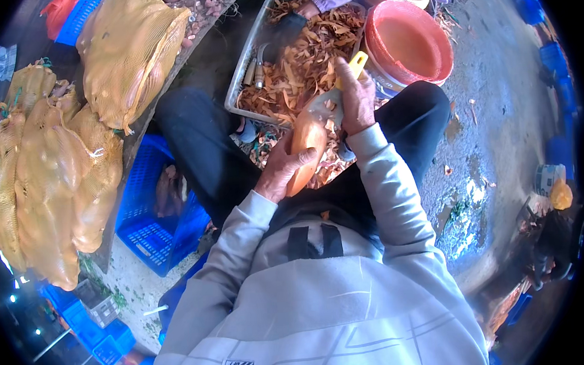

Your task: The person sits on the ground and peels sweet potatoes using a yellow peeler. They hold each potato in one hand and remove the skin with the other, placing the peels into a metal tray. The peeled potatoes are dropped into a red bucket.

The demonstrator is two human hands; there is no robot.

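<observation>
Peeled orange sweet potato [305, 149] — smooth, elongated — in left hand [283, 170].

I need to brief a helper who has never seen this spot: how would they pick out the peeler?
Start at the big orange-red tub at top right. Just left of it, above the grey tray of peelings, the right hand grips the peeler: its yellow handle is the only bright yellow thing there.

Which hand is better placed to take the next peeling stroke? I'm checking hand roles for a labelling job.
The right hand: it already holds the yellow-handled peeler against the top of the orange tuber. The left hand is wrapped around the tuber's lower part, steadying it.
</observation>
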